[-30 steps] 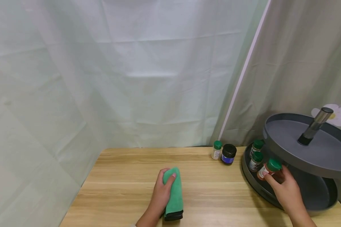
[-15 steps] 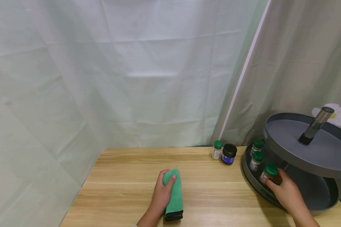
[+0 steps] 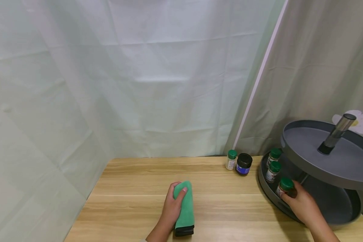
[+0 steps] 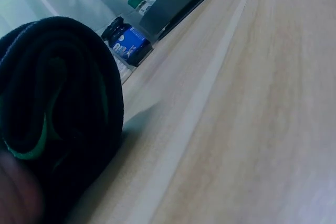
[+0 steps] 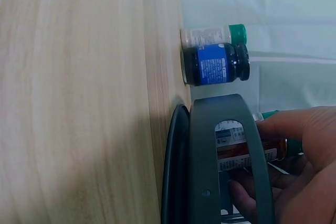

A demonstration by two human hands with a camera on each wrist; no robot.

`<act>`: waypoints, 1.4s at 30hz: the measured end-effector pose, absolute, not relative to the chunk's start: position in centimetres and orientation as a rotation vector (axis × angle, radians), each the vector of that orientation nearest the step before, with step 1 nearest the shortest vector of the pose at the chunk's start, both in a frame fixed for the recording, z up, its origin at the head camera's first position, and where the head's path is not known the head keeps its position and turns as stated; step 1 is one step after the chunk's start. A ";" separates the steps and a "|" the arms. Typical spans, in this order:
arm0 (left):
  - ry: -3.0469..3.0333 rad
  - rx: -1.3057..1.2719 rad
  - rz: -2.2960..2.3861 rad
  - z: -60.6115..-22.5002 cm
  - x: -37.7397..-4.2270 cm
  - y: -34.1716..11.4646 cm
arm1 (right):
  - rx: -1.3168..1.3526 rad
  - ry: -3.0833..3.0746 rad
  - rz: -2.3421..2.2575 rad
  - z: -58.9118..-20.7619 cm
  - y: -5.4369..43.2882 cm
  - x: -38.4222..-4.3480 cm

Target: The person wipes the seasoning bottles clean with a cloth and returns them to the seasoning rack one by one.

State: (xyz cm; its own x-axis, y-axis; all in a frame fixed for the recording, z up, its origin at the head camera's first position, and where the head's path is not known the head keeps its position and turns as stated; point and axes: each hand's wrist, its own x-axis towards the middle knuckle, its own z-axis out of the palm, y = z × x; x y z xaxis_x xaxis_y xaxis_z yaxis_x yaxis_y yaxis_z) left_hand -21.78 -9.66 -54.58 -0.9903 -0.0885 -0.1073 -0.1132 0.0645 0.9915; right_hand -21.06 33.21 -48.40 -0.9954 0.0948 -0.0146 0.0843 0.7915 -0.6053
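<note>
My left hand (image 3: 172, 207) grips a folded green cloth (image 3: 186, 205) with black edging, low over the table. In the left wrist view the cloth's dark rolled end (image 4: 60, 87) fills the left side. My right hand (image 3: 304, 203) holds a spice jar (image 3: 286, 184) with a green lid between thumb and fingers, inside the lower tray (image 3: 267, 195) of a grey two-tier turntable organizer. In the right wrist view, the jar's reddish body (image 5: 236, 153) shows through a slot in the tray wall. Two similar green-lidded jars (image 3: 273, 170) stand behind it in that tray.
A small green-lidded jar (image 3: 231, 159) and a black-lidded jar (image 3: 243, 164) with a blue label stand at the table's back edge, left of the organizer. The upper tray (image 3: 302, 144), with a metal post (image 3: 338, 131), overhangs the lower one. Curtains (image 3: 169, 84) hang behind the wooden table (image 3: 133, 195).
My right hand has lowered the jar toward the tray floor, and the jar has gone from tilted to more upright. The left hand and cloth have barely shifted.
</note>
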 end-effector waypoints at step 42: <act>2.240 -0.219 2.139 -54.8 -21.8 -9.7 | -0.309 -2.582 1.217 -47.7 30.7 -24.1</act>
